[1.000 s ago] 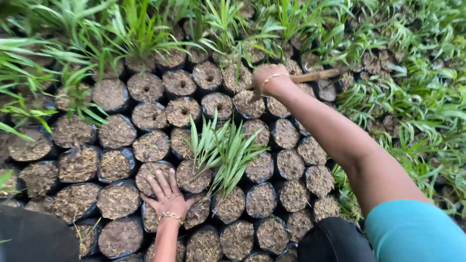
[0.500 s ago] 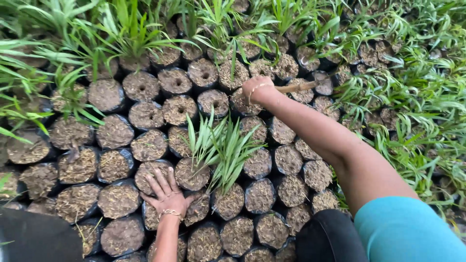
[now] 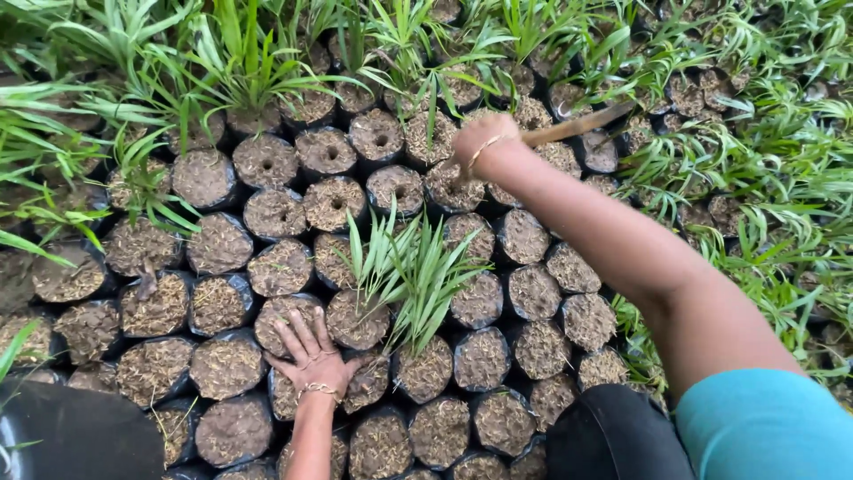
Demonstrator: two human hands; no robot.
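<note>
A: The grip of the right hand (image 3: 484, 142) is clamped around a wooden stick (image 3: 577, 127), fingers curled over the near end, with the far end slanting up and away to the right over the pots

B: And the other hand?

A: The left hand (image 3: 311, 360) has no grip on anything; its fingers are spread apart and lie flat on the soil of the black nursery bags (image 3: 222, 364) in the near rows, a bracelet at the wrist

B: Where does the stick meet the bags?

A: The fist sits above a soil-filled bag (image 3: 449, 188) in the far rows, just beside several bags with a small hole (image 3: 384, 140) poked in the middle of the soil. Whether the lower tip touches the soil I cannot tell; the hand hides it

B: What lies between the two hands?

A: A clump of green seedlings (image 3: 413, 276) with long narrow leaves, rising from bags just beside the left fingertips. Its blades fan out over the neighbouring bags and cover part of their soil

B: And around the edges?

A: Taller planted seedlings (image 3: 240, 71) crowd the far and left side, and more green leaves (image 3: 764, 178) run down the right, overhanging the bags beneath. The right arm crosses over the right-hand rows and hides some of them. A turquoise sleeve (image 3: 764, 431) sits at the near right, with a dark rounded shape (image 3: 75, 440) at the near left corner
</note>
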